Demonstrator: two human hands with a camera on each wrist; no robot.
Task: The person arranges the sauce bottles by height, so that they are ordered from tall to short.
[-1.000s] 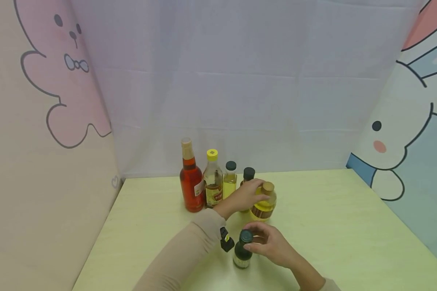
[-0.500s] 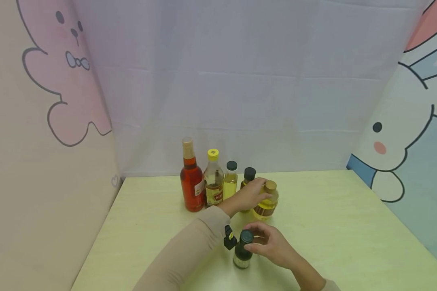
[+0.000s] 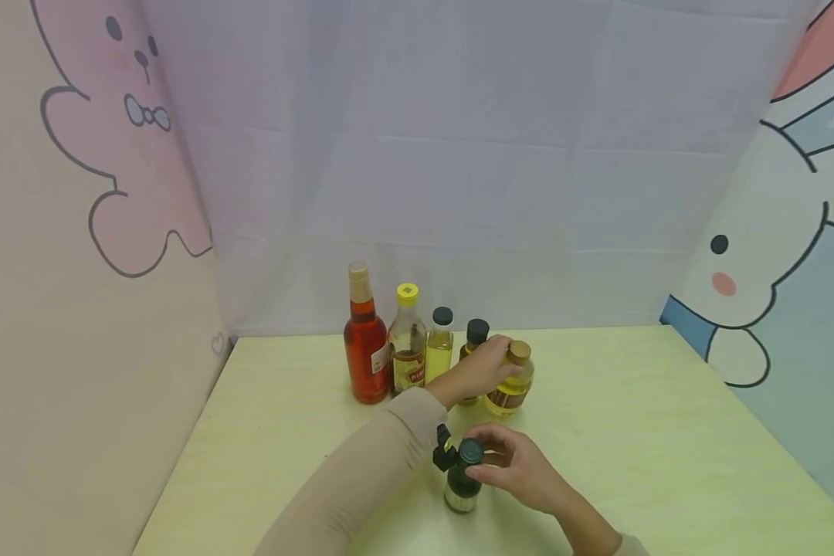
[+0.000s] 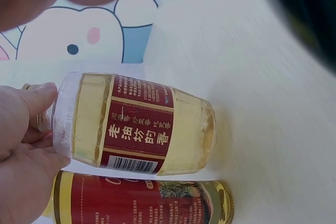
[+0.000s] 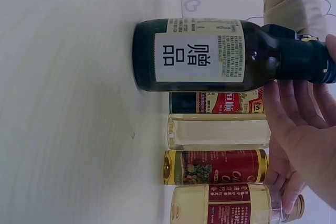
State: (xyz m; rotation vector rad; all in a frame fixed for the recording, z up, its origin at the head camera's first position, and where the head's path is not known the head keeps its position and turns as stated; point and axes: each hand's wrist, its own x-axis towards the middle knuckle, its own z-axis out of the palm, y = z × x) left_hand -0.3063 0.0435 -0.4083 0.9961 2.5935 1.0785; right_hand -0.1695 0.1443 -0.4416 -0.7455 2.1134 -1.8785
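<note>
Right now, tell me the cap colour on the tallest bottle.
Tan, on the red bottle; clearest in the head view.

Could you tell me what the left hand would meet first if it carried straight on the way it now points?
Nothing nearby, probably: the left hand grips the yellow oil bottle, and beyond lies bare table.

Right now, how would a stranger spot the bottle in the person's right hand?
On the pale green table, find the row of bottles by the back wall. Nearer the camera one small bottle stands alone: dark green glass, black cap, white label, the right hand gripping its cap.
</note>
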